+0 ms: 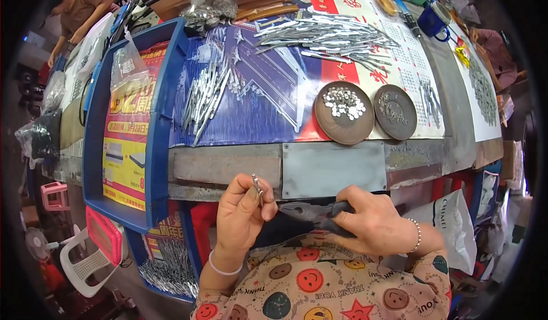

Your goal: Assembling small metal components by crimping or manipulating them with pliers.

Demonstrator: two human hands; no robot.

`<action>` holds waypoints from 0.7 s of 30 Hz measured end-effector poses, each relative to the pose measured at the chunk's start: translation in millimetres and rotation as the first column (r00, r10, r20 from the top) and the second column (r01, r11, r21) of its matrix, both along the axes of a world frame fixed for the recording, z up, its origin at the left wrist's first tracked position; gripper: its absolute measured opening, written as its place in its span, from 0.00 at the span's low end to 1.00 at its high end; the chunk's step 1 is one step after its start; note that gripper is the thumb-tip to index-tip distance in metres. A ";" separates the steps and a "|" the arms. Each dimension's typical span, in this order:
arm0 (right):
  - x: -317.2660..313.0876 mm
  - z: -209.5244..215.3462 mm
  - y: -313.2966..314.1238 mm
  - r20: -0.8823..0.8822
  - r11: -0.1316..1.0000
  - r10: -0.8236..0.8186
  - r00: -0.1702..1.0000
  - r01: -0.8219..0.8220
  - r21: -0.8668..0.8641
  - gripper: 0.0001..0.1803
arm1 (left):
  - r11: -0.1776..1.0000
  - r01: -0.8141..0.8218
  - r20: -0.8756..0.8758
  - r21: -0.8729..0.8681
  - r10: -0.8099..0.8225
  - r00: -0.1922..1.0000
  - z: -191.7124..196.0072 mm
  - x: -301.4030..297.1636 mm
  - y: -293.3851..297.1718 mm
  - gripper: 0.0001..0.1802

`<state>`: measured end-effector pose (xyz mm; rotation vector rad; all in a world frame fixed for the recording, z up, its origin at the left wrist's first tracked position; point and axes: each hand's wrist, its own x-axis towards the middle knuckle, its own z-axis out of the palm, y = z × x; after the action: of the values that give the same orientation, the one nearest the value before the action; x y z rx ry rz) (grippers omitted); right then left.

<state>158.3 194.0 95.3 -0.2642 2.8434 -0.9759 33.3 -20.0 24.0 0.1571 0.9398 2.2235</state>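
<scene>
Between the thumb and fingers of my left hand [237, 220] is a slim silver metal piece [256, 183], pointing up; the grip covers its lower part. My right hand [371, 222] is wrapped round the handles of dark pliers [302, 210]. Their jaws point left and end close to my left fingers, and I cannot tell whether they touch the metal piece. Both hands are held above my lap, just in front of the bench edge. Beyond them, a brown dish [324, 130] holds round silver discs, and a smaller brown dish [394, 133] holds tiny metal parts.
Silver metal strips [325, 35] lie heaped at the back, with another bunch [204, 100] at left. A blue tray [160, 126] leans over the bench's left side; a lower bin [171, 263] holds more strips. A blue mug [432, 20] stands far right. Other people sit nearby.
</scene>
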 end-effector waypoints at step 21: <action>13.6 -17.0 8.7 -0.030 0.996 0.037 0.999 -0.035 0.085 0.20 | 0.972 0.110 0.088 -0.207 -0.093 0.992 4.0 21.6 2.3 0.07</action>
<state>172.0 202.6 78.3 -0.3234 2.8887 -0.8496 54.9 -17.7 28.0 0.0193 1.0933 2.0059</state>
